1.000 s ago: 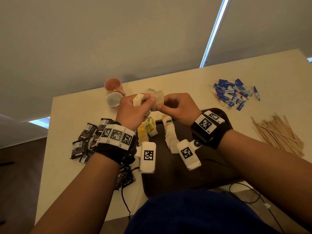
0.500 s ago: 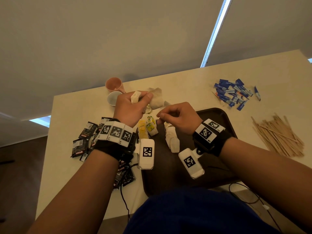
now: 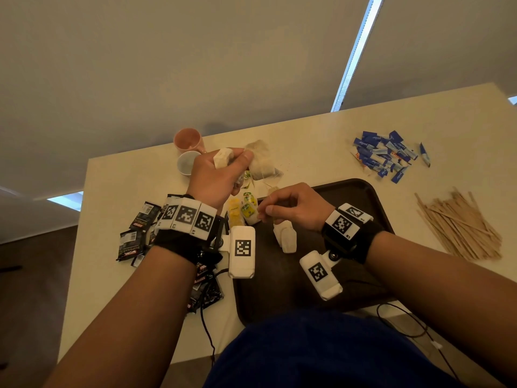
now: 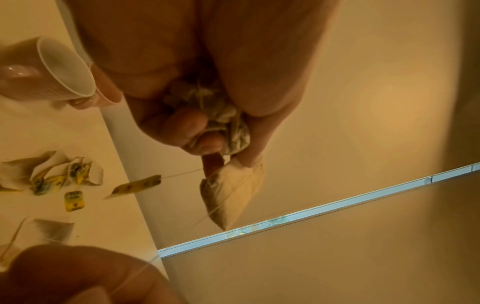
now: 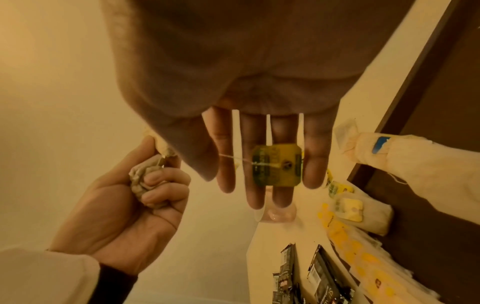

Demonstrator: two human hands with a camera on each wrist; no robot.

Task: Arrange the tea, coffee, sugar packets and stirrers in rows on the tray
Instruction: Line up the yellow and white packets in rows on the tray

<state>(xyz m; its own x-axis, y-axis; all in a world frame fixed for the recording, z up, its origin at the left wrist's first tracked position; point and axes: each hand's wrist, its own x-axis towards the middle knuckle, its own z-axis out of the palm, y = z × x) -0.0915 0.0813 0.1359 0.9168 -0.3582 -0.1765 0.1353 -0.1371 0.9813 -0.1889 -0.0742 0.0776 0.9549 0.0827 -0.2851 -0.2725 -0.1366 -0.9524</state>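
My left hand (image 3: 237, 163) is raised over the table's far side. It grips a crumpled bunch of tea bags (image 4: 207, 107) and pinches one more tea bag (image 4: 231, 191) that hangs below its fingertips. A thin string runs from that bag to my right hand (image 3: 265, 212), which pinches it over the tray's (image 3: 363, 197) far left corner. The yellow-green tag (image 5: 276, 164) lies against the right fingers. White tea bags (image 3: 285, 236) lie in a row on the tray, with yellow-tagged ones (image 3: 243, 211) beside them.
Black coffee sachets (image 3: 140, 233) lie left of the tray, blue sugar packets (image 3: 383, 152) at the far right, wooden stirrers (image 3: 458, 225) to the right. A pink cup (image 3: 187, 140) and a white cup (image 3: 187, 162) stand behind my left hand. Loose tea bags (image 3: 263, 166) lie beyond the tray.
My hands were together on a tea bag. My right hand has since come back and down to the tray's corner, drawing the string out, while the left hand has moved slightly farther away.
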